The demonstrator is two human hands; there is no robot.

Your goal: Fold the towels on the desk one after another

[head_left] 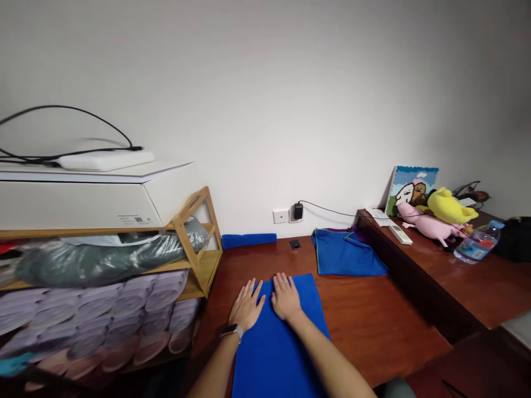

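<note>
A flat blue cloth (274, 354) lies lengthwise on the reddish-brown wooden table (360, 320). My left hand (247, 305) rests at the cloth's far left corner, palm down with its fingers spread; a watch is on that wrist. Beside it, my right hand (286, 297) lies flat near the cloth's far edge, fingers stretched out. Neither hand grips anything. Against the wall is a folded blue cloth (249, 240), and to the right at the back sits a crumpled blue cloth (348, 253) with a greenish edge.
At the left, a wooden rack (205, 271) holds slippers and a white box (74, 204). A wall outlet has a black plug (298, 210). The right-hand surface bears plush toys (427, 222), a remote (400, 234) and a water bottle (479, 243).
</note>
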